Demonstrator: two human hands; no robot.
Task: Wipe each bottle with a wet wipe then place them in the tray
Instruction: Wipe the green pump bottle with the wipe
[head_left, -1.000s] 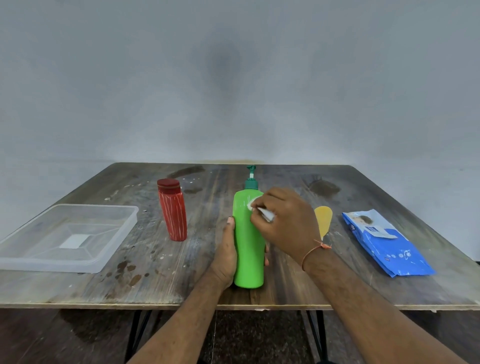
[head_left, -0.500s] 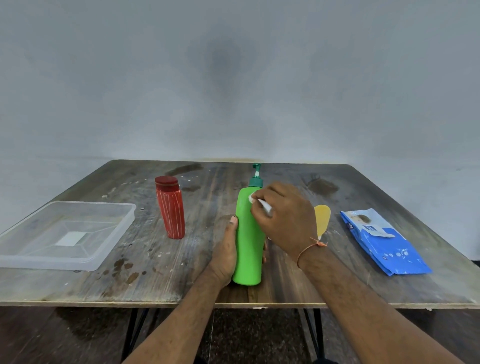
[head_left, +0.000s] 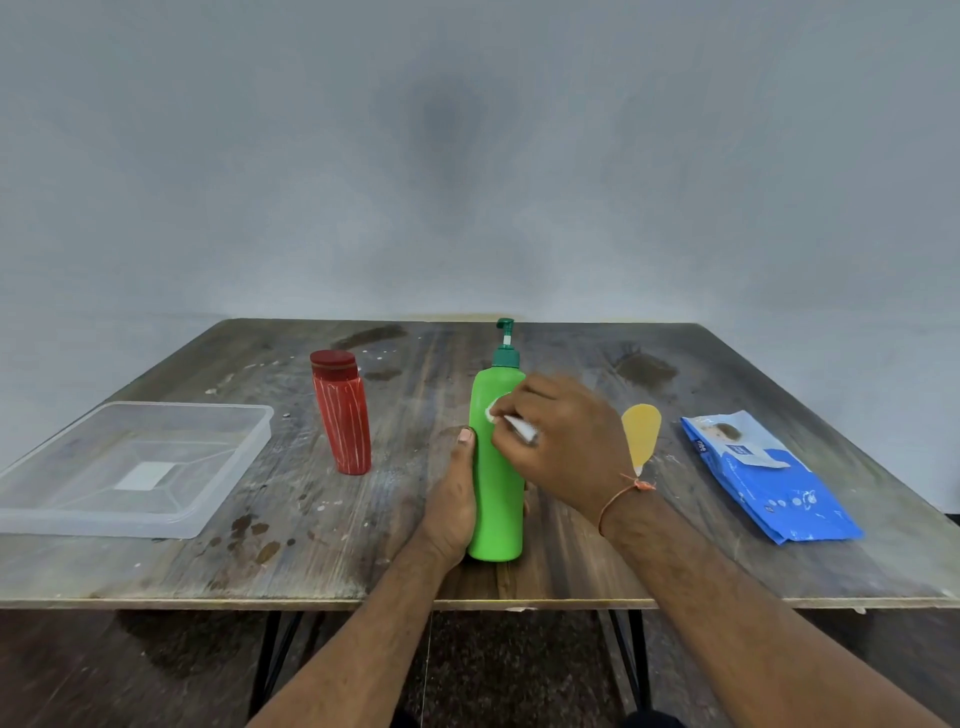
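Bottles number two here, plus one clear plastic tray (head_left: 218, 499), bare, well to the left of both hands. One green pump bottle (head_left: 496, 499) stands upright between the hands: left hand (head_left: 452, 499) wraps its lower body, right hand (head_left: 561, 441) pinches one wet wipe (head_left: 511, 422) against its shoulder. Wiping is underway; next, I judge, it goes to the tray. One red bottle (head_left: 343, 415) waits leftward, one blue wipe pack (head_left: 763, 478) rightward.

A green bottle (head_left: 496, 483) is gripped upright near the tabletop's (head_left: 597, 566) front edge by the left hand (head_left: 451, 512); a white wipe (head_left: 511, 423) is pressed against it by the right hand (head_left: 563, 441).
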